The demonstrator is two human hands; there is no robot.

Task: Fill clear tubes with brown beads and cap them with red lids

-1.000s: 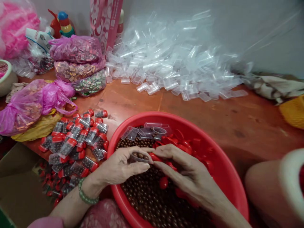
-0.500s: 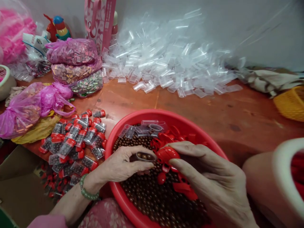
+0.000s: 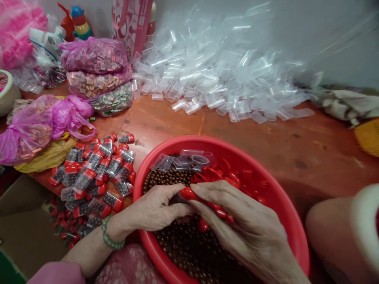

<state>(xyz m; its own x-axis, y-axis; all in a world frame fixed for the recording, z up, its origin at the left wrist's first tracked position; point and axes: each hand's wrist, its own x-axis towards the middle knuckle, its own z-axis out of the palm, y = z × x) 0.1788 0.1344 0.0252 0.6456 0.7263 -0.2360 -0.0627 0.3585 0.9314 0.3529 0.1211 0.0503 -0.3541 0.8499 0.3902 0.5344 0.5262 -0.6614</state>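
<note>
Over a red basin (image 3: 160,148) of brown beads (image 3: 183,252), my left hand (image 3: 161,207) is closed round a small clear container (image 3: 177,198), mostly hidden by the fingers. My right hand (image 3: 242,221) pinches a red cap (image 3: 188,193) at the container's mouth; the fingers hide how far it sits on. Below the right hand, loose red caps (image 3: 233,179) lie on the beads. Several clear oval tubes (image 3: 189,159) rest at the basin's far side.
A heap of clear tubes (image 3: 213,79) covers the table's back. Filled red-capped containers (image 3: 100,173) are piled left of the basin, near a cardboard box (image 3: 26,221). Pink bags of small packets (image 3: 94,59) stand behind them. A pale pot (image 3: 331,228) is at right.
My right hand has moved left, bringing the red cap from beside the container onto its mouth. The view has shifted slightly.
</note>
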